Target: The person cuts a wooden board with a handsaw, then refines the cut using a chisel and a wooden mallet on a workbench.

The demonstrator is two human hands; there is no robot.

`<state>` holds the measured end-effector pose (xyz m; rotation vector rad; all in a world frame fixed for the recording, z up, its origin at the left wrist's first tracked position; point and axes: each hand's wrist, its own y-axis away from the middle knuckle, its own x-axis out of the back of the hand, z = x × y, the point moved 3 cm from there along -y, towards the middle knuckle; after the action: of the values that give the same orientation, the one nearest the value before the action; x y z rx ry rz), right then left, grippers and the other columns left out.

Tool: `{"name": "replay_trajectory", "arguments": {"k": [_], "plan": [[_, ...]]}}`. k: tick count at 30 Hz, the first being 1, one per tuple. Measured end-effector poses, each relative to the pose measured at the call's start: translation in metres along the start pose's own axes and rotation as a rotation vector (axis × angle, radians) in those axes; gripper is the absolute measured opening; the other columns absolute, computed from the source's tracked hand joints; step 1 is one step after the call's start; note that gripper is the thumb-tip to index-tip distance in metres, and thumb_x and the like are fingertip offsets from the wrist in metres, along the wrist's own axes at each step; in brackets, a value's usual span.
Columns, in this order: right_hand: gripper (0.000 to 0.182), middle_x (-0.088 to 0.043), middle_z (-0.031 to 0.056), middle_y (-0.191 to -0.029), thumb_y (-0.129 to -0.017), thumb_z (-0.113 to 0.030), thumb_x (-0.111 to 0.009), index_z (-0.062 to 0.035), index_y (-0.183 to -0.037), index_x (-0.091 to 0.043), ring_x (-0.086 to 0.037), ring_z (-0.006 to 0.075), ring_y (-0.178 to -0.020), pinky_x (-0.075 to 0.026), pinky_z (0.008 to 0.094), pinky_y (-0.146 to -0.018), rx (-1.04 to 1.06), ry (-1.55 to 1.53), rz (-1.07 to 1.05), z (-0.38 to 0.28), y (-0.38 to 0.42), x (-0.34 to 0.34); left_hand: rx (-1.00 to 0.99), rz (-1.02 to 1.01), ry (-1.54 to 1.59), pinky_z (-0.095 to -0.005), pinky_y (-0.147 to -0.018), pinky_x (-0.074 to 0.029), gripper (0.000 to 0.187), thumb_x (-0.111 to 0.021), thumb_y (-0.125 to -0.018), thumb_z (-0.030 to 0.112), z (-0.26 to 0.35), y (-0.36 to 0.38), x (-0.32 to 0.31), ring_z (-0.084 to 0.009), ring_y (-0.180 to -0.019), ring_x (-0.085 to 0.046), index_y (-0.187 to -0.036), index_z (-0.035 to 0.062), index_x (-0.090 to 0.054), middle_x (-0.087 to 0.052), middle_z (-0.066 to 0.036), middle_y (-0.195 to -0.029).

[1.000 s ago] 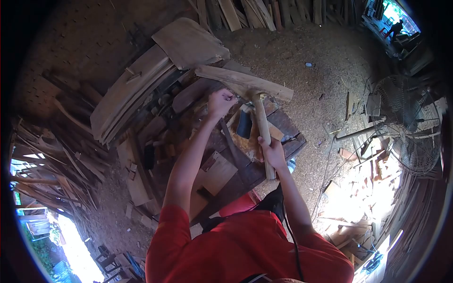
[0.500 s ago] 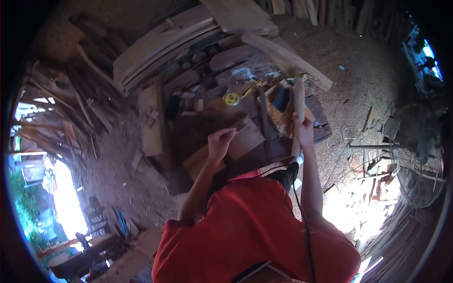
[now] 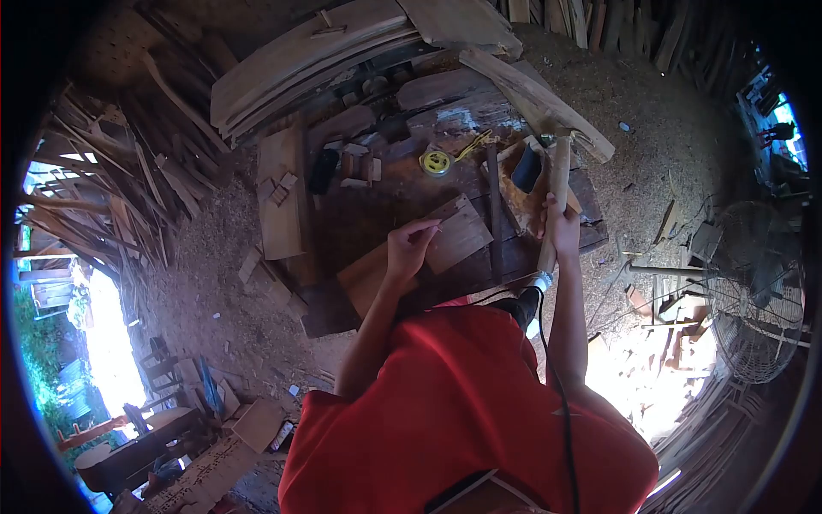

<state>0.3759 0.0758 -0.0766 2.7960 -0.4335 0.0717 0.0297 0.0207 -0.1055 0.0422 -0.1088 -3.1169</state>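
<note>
My right hand (image 3: 561,230) is wrapped around the pale wooden handle of what looks like a hammer (image 3: 558,176). Its head end points away from me and is hard to make out. Over a flat wooden board (image 3: 465,238) on the workbench, my left hand (image 3: 412,245) is closed in a pinch. Whatever sits between those fingertips is too small to name. Another brown board (image 3: 374,281) lies beneath my left wrist. A dark wooden strip (image 3: 495,214) runs between the two hands.
A yellow tape measure (image 3: 436,163) and small wood blocks (image 3: 361,168) lie on the bench (image 3: 342,218). Long planks (image 3: 312,47) are stacked at its far side. A wire-guarded fan (image 3: 758,295) stands at right. A black cable (image 3: 561,403) hangs across my red shirt.
The view has shifted, so the bench items appear slightly higher and farther right. Both hands keep their grips, with the left still pinched above the board.
</note>
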Motion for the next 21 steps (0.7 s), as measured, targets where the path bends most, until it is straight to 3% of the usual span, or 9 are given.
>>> {"name": "replay_trajectory", "arguments": {"k": [2,5,8,11,18,21], "plan": [[0.035,-0.058,0.0039,-0.067,-0.108,-0.033,-0.065,-0.001,-0.095,-0.059,-0.058,0.0142,-0.046,-0.046,0.0318,-0.043,-0.003,0.007,-0.001,-0.005,0.001,-0.001,-0.004,-0.009,-0.018,-0.0224,-0.062,-0.051,0.019,-0.07,-0.104,0.005,0.001,0.0,-0.003,-0.0068,-0.072,-0.067,-0.119,0.0011,-0.079,-0.08,-0.007,-0.106],[0.035,-0.058,0.0037,-0.067,-0.108,-0.033,-0.064,-0.0005,-0.096,-0.06,-0.057,0.0139,-0.046,-0.046,0.032,-0.042,0.006,0.007,-0.005,-0.006,-0.001,-0.001,-0.115,0.048,-0.132,-0.0267,-0.068,-0.056,0.018,-0.071,-0.1,0.001,0.003,0.002,-0.007,-0.0144,-0.079,-0.073,-0.116,0.0005,-0.079,-0.08,-0.01,-0.104],[0.035,-0.058,0.0036,-0.068,-0.108,-0.033,-0.064,-0.0001,-0.097,-0.06,-0.057,0.0136,-0.046,-0.046,0.0322,-0.042,0.001,0.022,-0.013,0.0,-0.006,0.001,-0.564,0.147,-0.489,-0.0339,-0.076,-0.059,0.018,-0.072,-0.095,-0.005,0.023,0.007,-0.011,-0.0268,-0.088,-0.078,-0.111,-0.0004,-0.078,-0.079,-0.016,-0.105],[0.034,-0.058,0.0037,-0.068,-0.108,-0.032,-0.064,0.0001,-0.098,-0.06,-0.057,0.0136,-0.046,-0.046,0.0322,-0.041,0.004,0.013,-0.01,-0.001,-0.007,0.0,-0.6,0.147,-0.573,-0.0398,-0.081,-0.06,0.02,-0.072,-0.091,-0.007,0.02,0.012,-0.014,-0.0363,-0.096,-0.077,-0.108,0.0001,-0.078,-0.077,-0.019,-0.106],[0.034,-0.055,0.004,-0.066,-0.108,-0.031,-0.065,0.0,-0.096,-0.059,-0.054,0.0152,-0.044,-0.043,0.0336,-0.04,0.02,-0.048,-0.006,0.006,-0.009,0.0,-0.631,0.142,-0.754,-0.0418,-0.077,-0.06,0.024,-0.076,-0.087,-0.003,0.014,0.013,-0.017,-0.0342,-0.09,-0.075,-0.109,0.0049,-0.079,-0.075,-0.013,-0.103],[0.035,-0.059,0.0041,-0.068,-0.107,-0.034,-0.066,0.0,-0.097,-0.061,-0.059,0.014,-0.046,-0.046,0.0323,-0.041,-0.026,-0.015,-0.011,0.006,-0.009,0.002,-0.654,0.147,-0.767,-0.0415,-0.078,-0.061,0.025,-0.076,-0.086,-0.001,0.01,0.011,-0.017,-0.0312,-0.09,-0.074,-0.108,0.0083,-0.079,-0.073,-0.009,-0.103]]}}
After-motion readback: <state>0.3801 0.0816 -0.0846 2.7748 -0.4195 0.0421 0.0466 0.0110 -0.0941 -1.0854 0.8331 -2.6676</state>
